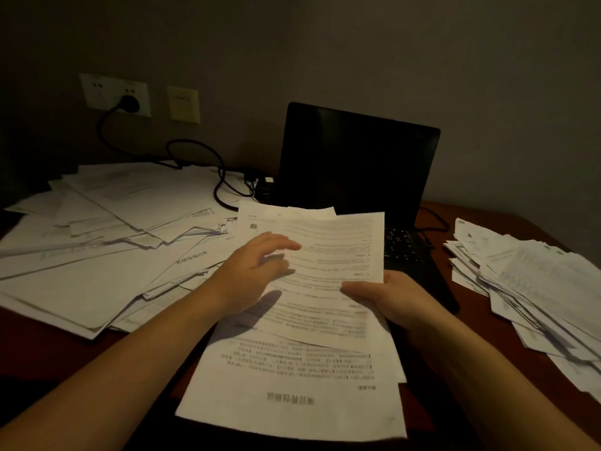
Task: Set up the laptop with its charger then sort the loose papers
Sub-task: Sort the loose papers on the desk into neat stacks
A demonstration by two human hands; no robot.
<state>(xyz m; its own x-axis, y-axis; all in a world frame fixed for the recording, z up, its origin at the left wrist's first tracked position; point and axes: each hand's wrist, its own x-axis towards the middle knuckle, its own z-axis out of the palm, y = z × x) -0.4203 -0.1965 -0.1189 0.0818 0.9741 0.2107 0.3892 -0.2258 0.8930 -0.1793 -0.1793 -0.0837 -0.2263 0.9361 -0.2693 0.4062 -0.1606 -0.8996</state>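
Papers heaped across dark wooden desk (dimly lit); laptop open.

Right hand pinches a printed sheet by its near edge; left hand spreads open over it. Dark open laptop just beyond both.

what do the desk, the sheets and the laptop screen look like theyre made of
Desk: dark reddish-brown wood or veneer, smooth, low sheen.
Sheets: thin matte white printed paper, curving where the right hand pinches them.
Laptop screen: black, probably glass or plastic; too dim to tell the finish.
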